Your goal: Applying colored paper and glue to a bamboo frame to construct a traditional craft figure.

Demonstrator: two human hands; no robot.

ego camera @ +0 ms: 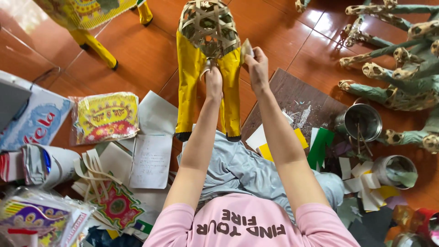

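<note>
A woven bamboo animal frame point(209, 28) stands on the red tile floor in front of me, its two near legs point(188, 87) wrapped in yellow paper with black feet. My left hand point(213, 81) reaches between those legs and presses against the frame's underside. My right hand point(257, 64) is raised beside the right leg, pinching a small pale scrap of paper point(247, 47) at the frame's edge.
A dark wooden board point(297, 98) lies to the right with paper scraps, and two metal tins point(362, 121) point(396, 170) beside it. Green paper-covered animal figures point(402, 68) are stacked at the far right. Printed paper packs point(106, 116) and loose sheets point(151, 160) lie on the left. Another yellow figure point(89, 23) stands at upper left.
</note>
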